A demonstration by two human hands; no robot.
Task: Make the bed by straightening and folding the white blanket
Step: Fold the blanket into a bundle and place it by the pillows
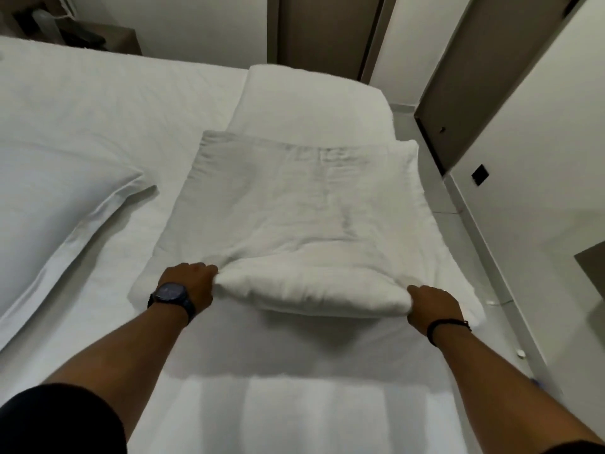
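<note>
The white blanket (pixel 294 204) lies folded into a thick rectangle on the right half of the bed (pixel 98 103). Its near edge is rolled up into a puffy fold. My left hand (pixel 190 283), with a dark watch on the wrist, grips the left end of that fold. My right hand (pixel 432 306), with a thin black wristband, grips the right end. Both arms reach forward over the sheet.
A white pillow (pixel 59 198) lies at the left. Another white pillow or folded layer (pixel 311 99) sits beyond the blanket. The bed's right edge runs along a narrow strip of floor (pixel 474 257) beside white and brown wardrobe doors (pixel 523 93). A dark nightstand (pixel 98 37) stands far left.
</note>
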